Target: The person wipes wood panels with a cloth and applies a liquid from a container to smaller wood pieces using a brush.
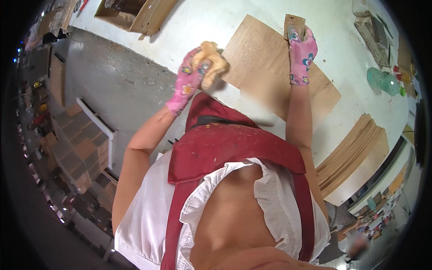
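Both my hands wear pink flowered gloves. My left hand is closed around a bunched tan cloth, just off the left edge of a wood-grain panel. That panel lies at an angle on the white table. At its far right side my right hand grips a small worn wooden block, with the wrist over the panel. The block's lower part is hidden by the glove. A blurred patch covers the panel's near middle.
To the right is a stack of wooden panels. A green plastic bottle lies near the table's right edge, below a worn wooden piece. An open wooden box stands far left. Flat stacks sit on the floor.
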